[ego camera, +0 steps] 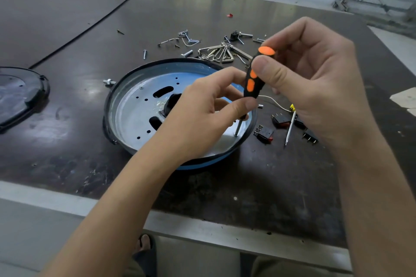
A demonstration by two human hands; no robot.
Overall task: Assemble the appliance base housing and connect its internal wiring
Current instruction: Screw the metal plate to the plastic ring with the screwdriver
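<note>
Fingers (267,69) of the right hand (315,78) pinch the top of the orange-and-black screwdriver (252,85). The left hand (202,108) grips its lower handle and steadies the shaft. The tip stands on the metal plate (135,114) near the right rim of the round base housing (117,96), which sits on the table (67,40). By the look of it, 1 fastening is in hand and much remains. At least 3 switches (264,134) and a white wire (272,100) lie unconnected just beside the housing, loose screws (186,53) lie beyond it, and a black cover (20,94) lies well apart.
</note>
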